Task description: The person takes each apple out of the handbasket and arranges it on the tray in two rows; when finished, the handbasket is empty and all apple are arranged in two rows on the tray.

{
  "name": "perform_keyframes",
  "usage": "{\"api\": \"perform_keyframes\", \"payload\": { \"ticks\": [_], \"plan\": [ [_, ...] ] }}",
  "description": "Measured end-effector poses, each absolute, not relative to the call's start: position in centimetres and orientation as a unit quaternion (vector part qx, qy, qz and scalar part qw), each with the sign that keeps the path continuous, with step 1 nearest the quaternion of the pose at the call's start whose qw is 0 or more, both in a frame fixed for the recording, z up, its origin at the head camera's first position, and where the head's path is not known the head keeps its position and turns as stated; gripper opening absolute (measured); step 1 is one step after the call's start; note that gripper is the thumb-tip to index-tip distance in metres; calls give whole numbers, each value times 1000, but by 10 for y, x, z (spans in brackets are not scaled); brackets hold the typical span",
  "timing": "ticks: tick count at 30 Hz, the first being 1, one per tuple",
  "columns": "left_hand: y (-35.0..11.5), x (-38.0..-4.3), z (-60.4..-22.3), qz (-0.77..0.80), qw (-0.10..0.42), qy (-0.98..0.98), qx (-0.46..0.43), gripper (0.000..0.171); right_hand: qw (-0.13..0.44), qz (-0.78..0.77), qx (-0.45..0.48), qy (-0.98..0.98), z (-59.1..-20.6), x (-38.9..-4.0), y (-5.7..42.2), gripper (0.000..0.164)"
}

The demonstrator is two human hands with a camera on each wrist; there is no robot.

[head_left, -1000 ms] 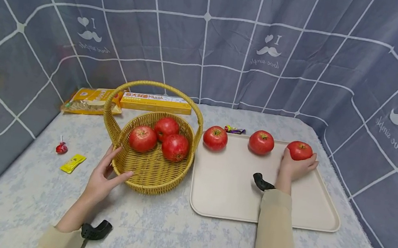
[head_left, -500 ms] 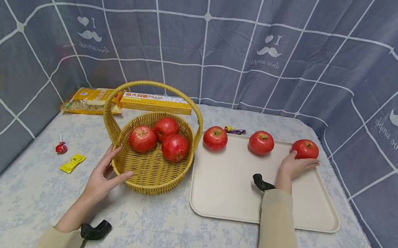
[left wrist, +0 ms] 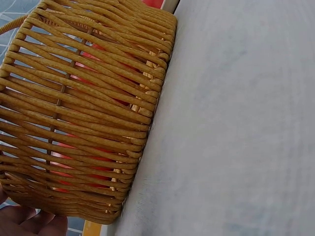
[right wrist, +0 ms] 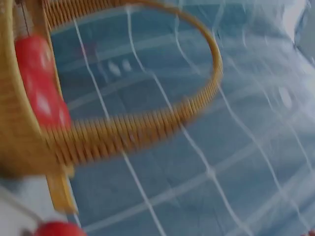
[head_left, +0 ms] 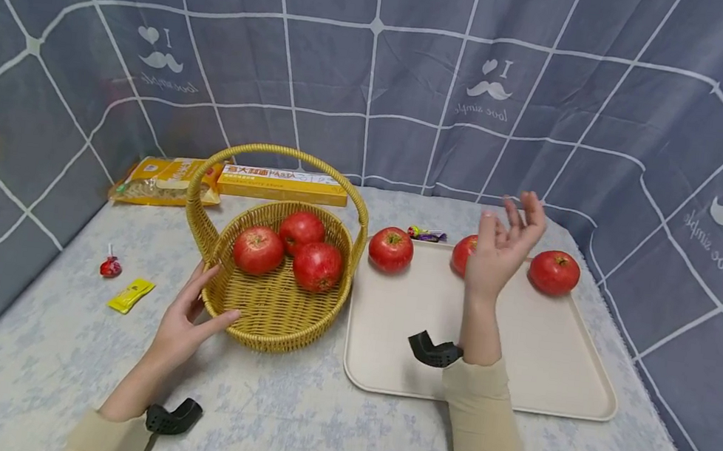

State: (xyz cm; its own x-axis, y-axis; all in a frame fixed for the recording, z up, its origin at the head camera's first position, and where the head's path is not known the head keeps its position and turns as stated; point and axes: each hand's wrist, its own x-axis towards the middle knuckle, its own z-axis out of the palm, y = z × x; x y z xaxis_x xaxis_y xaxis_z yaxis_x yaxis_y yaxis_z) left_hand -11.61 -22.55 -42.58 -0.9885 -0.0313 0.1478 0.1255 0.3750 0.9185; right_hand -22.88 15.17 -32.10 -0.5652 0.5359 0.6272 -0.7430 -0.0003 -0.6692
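My left hand holds the near left side of a yellow woven basket, its thumb and fingers spread against the outer wall. In the left wrist view, fingertips touch the weave at the lower left corner. Three red apples lie in the basket. My right hand is raised above the beige tray, holding nothing, fingers loosely bent. It partly hides the middle apple of three along the tray's far edge, between a left apple and a right apple. The right wrist view is blurred.
Behind the basket lie a yellow pasta box and a yellow food bag. A lollipop and a yellow wrapped sweet are at left. More wrapped sweets sit behind the tray. A grey checked curtain encloses the table.
My right hand has let go of the right apple, which stays at the tray's far right corner, and has risen to the left. The left hand and basket have not moved.
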Motion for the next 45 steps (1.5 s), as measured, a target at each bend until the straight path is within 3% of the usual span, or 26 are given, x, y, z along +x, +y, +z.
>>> {"api": "perform_keyframes", "payload": {
  "ticks": [6, 10, 17, 22, 28, 33, 37, 43, 45],
  "plan": [
    [-225, -117, -426, -561, 65, -825, -28, 77, 407, 662, 262, -572, -323, -207, 99, 42],
    [-225, -117, -427, -564, 65, -823, -26, 78, 336, 647, 326, -602, -334, -199, 75, 35],
    [-225, -117, -426, -563, 63, -824, -20, 78, 135, 552, 360, -740, -360, -195, 43, 41],
    [-224, -117, -426, -565, 62, -823, -19, 78, 49, 460, 343, -818, -382, -203, 28, 54],
    [-226, -118, -425, -564, 70, -823, -22, 79, -6, 357, 329, -874, -390, -208, 18, 84],
    [-225, -119, -424, -563, 72, -823, -25, 79, -38, 288, 314, -904, -385, -209, 9, 88],
    [-225, -118, -425, -564, 71, -823, -27, 78, -64, 285, 296, -910, -383, -214, 2, 82],
    [-225, -118, -426, -564, 75, -822, -28, 78, -97, 342, 303, -884, -384, -223, 0, 55],
    [-225, -117, -426, -565, 77, -821, -28, 77, -117, 342, 316, -877, -385, -223, 0, 55]
  ]
}}
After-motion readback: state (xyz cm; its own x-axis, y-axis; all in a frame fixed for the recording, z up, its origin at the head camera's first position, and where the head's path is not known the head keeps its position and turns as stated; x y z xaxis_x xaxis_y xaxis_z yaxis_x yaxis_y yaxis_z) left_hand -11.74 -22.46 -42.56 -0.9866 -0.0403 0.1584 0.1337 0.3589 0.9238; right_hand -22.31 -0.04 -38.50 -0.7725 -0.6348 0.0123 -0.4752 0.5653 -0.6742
